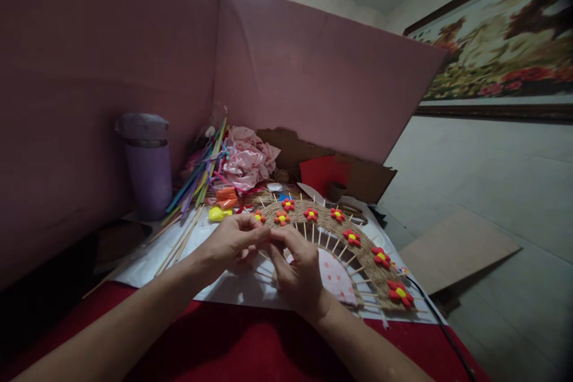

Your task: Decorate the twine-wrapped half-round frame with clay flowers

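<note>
My left hand (237, 240) and my right hand (293, 259) meet fingertip to fingertip, both pinched closed above the near left part of a woven arch. Whatever lies between the fingertips is too small to make out. The twine arch (331, 224) has thin sticks poking out of its inner and outer edges. Red flowers with yellow centres (351, 237) sit along it, and an orange one (282, 218) is near my fingers. Inside the curve lies a pale piece with pink dots (335, 277), partly behind my right hand.
A purple tumbler (149, 176) stands at the left. Behind my hands are coloured strips (208, 164), crumpled pink cloth (248, 158), a yellow clay packet (219, 213) and an orange one (227, 197). Scissors (353, 215) lie behind the arch; a black cable (441, 322) runs at the right.
</note>
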Demonstrator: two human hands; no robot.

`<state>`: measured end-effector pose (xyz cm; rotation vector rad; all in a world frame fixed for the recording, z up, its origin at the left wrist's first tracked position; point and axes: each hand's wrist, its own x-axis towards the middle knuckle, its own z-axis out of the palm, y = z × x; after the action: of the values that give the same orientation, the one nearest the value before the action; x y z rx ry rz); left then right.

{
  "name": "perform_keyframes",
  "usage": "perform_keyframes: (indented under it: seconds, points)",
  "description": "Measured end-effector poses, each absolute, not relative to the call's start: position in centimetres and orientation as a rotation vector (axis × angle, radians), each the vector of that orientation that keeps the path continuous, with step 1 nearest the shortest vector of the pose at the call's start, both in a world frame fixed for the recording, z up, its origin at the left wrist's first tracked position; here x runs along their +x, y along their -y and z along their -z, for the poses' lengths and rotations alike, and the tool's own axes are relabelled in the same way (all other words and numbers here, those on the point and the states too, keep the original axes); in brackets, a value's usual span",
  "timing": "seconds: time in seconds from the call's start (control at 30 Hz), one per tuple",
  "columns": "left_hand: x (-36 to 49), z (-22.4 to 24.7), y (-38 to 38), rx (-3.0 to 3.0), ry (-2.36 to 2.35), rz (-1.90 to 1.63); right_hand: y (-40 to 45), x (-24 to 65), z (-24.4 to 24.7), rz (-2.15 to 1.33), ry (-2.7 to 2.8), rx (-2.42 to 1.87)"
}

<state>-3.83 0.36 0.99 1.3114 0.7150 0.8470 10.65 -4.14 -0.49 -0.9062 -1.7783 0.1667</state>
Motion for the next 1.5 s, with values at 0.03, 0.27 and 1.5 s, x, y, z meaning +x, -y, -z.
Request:
perform_keyframes:
  seconds: [0.03, 0.27, 1.5]
  points:
    - [-3.9, -1.1, -0.3, 1.329, -0.717, -0.851, 4.2, 10.7, 0.5, -0.166, 1.788, -0.904]
    - [-4.7, -2.2, 0.0, 1.415, -0.701, -0.798, 4.1, 10.7, 0.5, -0.248, 1.739, -0.902]
    - [-3.8, -1.7, 0.1, 1.313, -0.708, -0.929, 3.0, 10.1, 0.6, -1.043, 1.243, -0.761]
